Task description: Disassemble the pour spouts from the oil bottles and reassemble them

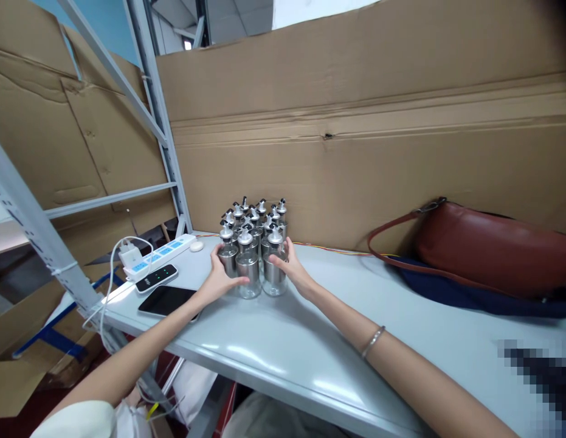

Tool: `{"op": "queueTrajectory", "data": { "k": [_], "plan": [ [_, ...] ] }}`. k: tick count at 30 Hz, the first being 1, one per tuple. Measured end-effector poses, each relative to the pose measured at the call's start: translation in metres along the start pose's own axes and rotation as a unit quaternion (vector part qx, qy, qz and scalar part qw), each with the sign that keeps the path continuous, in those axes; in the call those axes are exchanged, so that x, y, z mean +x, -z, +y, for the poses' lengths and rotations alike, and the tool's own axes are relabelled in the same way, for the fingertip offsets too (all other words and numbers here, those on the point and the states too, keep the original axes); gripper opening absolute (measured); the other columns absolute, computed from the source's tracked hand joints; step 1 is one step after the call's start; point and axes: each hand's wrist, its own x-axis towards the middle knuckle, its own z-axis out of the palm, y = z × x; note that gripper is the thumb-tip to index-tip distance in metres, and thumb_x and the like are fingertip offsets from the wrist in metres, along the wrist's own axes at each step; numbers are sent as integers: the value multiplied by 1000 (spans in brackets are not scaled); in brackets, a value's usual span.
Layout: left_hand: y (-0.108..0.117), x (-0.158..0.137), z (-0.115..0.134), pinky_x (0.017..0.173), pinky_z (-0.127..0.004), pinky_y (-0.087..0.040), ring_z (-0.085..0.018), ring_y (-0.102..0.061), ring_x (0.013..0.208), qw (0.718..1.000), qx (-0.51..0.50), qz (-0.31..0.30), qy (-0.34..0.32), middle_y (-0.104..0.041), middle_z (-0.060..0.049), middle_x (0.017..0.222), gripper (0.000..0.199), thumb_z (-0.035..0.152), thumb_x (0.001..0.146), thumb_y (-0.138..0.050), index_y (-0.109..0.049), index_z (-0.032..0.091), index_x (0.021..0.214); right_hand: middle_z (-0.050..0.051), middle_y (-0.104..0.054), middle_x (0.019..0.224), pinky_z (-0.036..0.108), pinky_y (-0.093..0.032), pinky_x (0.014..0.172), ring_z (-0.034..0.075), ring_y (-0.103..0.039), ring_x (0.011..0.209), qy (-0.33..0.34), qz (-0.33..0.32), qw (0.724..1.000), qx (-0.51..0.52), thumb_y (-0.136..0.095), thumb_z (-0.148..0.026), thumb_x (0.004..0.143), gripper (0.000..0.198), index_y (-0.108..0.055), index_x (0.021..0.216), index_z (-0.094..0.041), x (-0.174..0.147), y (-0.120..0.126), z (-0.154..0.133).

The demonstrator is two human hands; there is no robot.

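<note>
Several glass oil dispenser bottles [248,267] with steel sleeves and metal pour spouts stand upright in a tight cluster on the table, near the cardboard wall. My left hand [220,280] is curved round the left side of the cluster, its fingers at the outer left bottle [227,258] and its thumb across the front middle one. At the opposite side, my right hand [295,267] grips the front right bottle [274,274], thumb in front and fingers along its right side. The bottles at the back are partly hidden by those in front.
A black-screened phone [166,300], a small device with green lights [155,278] and a white power strip [166,250] lie left. A brown leather bag [492,249] rests on dark blue cloth [428,286] at right. A metal shelf post [166,134] rises behind left.
</note>
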Motion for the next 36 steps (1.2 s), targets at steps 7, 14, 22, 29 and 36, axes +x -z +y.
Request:
{"op": "queueTrajectory", "data": {
  "k": [7, 14, 22, 29, 36],
  "plan": [
    [20, 10, 7, 108, -50, -32, -35, -32, 136, 997, -24, -61, 43, -27, -18, 147, 112, 48, 48, -83, -19, 26, 137, 14, -51, 130, 43, -38, 102, 28, -47, 121, 76, 36, 990, -115, -75, -41, 57, 73, -49, 121, -18, -15, 2, -1],
    [9, -3, 20, 101, -47, -40, -32, -50, 120, 998, 27, -50, 35, -46, -17, 130, 97, 42, 47, -83, -31, 17, 125, 0, -59, 84, 29, -43, 69, 15, -52, 72, 28, -68, 977, -201, -63, -23, 61, 36, -50, 94, -17, -65, 25, -40],
    [15, 23, 65, 94, -44, -47, -32, -57, 114, 978, -78, -193, 17, -59, -15, 125, 71, 38, 51, -82, -55, 15, 112, 2, -55, 98, 29, -45, 77, 16, -52, 86, -6, -156, 969, -193, -63, -15, 63, 52, -47, 113, -20, -139, 62, -76],
    [-11, 43, 82, 95, -46, -48, -31, -66, 102, 950, -107, -288, 61, -74, -9, 96, 62, 33, 52, -84, -63, 16, 108, 10, -52, 120, 39, -42, 93, 22, -50, 107, -30, -60, 995, -80, -71, -35, 65, 79, -30, 132, -22, -143, 41, -79],
    [-38, 30, 88, 93, -46, -48, -28, -68, 90, 956, -109, -271, 28, -74, -7, 80, 41, 31, 54, -83, -66, 14, 88, 7, -57, 116, 39, -40, 97, 22, -53, 109, -1, -40, 994, -97, -58, -19, 63, 59, -45, 120, -20, -139, 45, -73]
  ]
}}
